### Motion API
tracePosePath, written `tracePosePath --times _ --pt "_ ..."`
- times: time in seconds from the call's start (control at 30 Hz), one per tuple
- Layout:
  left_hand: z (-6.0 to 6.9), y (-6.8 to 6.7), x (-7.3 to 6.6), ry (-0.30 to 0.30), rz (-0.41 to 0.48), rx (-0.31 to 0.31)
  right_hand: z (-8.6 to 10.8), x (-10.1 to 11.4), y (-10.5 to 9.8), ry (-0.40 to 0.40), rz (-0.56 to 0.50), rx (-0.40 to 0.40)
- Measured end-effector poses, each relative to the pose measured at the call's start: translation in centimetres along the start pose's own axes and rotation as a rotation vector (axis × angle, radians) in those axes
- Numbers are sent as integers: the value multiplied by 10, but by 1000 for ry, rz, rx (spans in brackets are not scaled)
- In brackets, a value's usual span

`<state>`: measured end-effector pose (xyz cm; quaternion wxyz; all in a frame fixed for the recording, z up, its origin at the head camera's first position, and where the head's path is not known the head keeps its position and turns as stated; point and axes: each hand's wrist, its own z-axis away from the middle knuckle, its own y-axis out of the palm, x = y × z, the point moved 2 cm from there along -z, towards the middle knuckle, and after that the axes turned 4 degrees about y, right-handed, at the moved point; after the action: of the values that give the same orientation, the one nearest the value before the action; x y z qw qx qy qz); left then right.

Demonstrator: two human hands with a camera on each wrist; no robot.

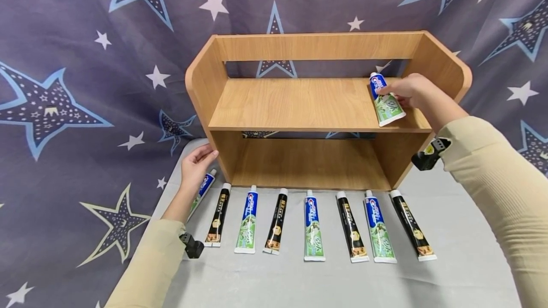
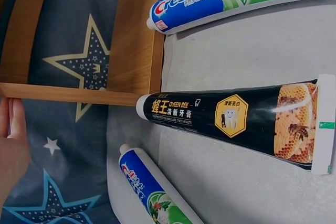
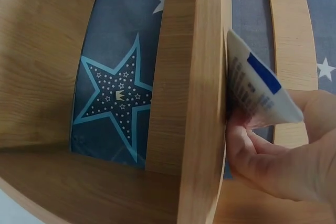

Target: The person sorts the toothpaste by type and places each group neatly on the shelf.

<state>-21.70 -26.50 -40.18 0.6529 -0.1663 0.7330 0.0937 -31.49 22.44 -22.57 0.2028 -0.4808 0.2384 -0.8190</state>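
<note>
In the head view my right hand (image 1: 408, 90) grips a blue, white and green Crest toothpaste tube (image 1: 388, 112) at the right end of the upper board of a wooden shelf (image 1: 291, 103). The tube leans, cap toward the back and crimped end at the board's front edge. The right wrist view shows thumb and fingers (image 3: 252, 150) pinching the tube (image 3: 257, 90), its printed back in sight. My left hand (image 1: 198, 165) touches the outside of the shelf's left side panel with its fingertips, above another Crest tube (image 1: 202, 195) that it partly hides.
Before the shelf, black Queen Bee toothpaste tubes (image 1: 276, 222) alternate with Crest tubes (image 1: 314, 227) in a row on the grey tabletop (image 1: 291, 282), caps toward the shelf. A star-patterned cloth (image 1: 141, 84) hangs behind. The shelf's lower compartment (image 1: 308, 163) holds no tube.
</note>
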Motion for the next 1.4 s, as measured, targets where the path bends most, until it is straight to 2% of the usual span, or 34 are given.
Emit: tracePosePath --times 0.17,0.37,0.63,0.87,1.17,1.4 --pt "0 -1 2 7 1 -10 1 -1 0 -4 -25 -35" --pt "0 -1 3 10 -9 -8 4 -4 -8 -42 64 -126" --pt "3 0 3 0 -3 -8 4 -8 -9 -64 -9 -98" --pt "1 -1 4 -5 -4 -19 5 -7 -11 -43 42 -121" --pt "1 0 2 -15 -12 -22 5 -8 -13 -68 59 -109" --pt "2 1 -1 10 -12 -6 4 -10 -14 -68 79 -122"
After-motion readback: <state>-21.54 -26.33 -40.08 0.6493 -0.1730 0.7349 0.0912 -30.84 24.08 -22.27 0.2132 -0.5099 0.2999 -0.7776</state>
